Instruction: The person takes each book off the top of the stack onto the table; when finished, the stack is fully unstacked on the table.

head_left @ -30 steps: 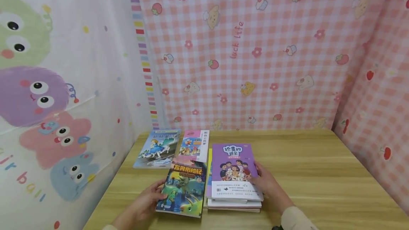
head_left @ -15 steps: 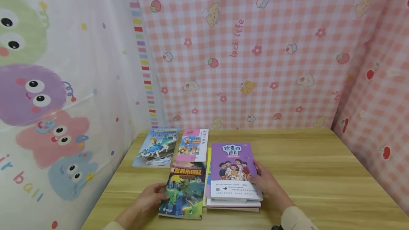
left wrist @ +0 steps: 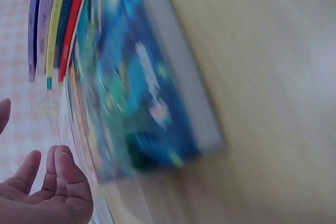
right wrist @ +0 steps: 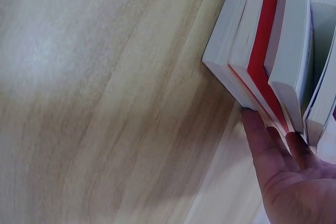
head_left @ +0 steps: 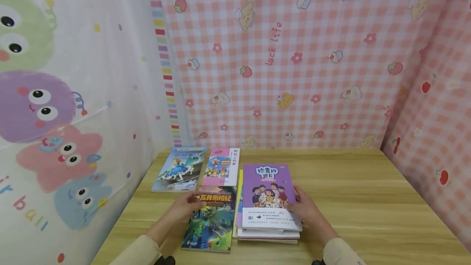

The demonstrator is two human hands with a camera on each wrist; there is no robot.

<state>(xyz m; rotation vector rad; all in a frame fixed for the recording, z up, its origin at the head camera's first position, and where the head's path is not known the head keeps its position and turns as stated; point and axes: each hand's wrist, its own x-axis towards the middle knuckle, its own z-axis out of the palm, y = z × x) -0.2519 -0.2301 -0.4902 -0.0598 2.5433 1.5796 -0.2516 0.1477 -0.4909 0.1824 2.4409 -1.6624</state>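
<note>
The dark book [head_left: 211,222] with the green monster cover lay flat on the desk [head_left: 368,207], near edge, just left of the stack [head_left: 268,220]. The left hand [head_left: 185,207] rested on its far left corner, by the orange title. From the left wrist view the fingers [left wrist: 63,182] looked straight and loose, not curled round anything, though that shot was pretty blurry, so whether they pressed down I couldn't tell.

The stack sat right next to it, touching or nearly so, with a purple book [head_left: 268,193] on top showing cartoon kids and a white band across its near end. The right hand [head_left: 307,212] lay against the stack's right side. In the right wrist view its fingers [right wrist: 262,145] were stretched out flat along the bottom books' edges [right wrist: 252,66], one with a red spine, so open and just pushing sideways, no grip.

Farther back on the left were two more: a blue book [head_left: 180,169] with a girl in a dress, and a pink-and-white book [head_left: 222,167] just beside it, whose near end touched or overlapped the dark one's far edge.

Behind the desk hung a pink checked cloth [head_left: 294,60], and on the left a white curtain [head_left: 73,93] with fuzzy monsters.
</note>
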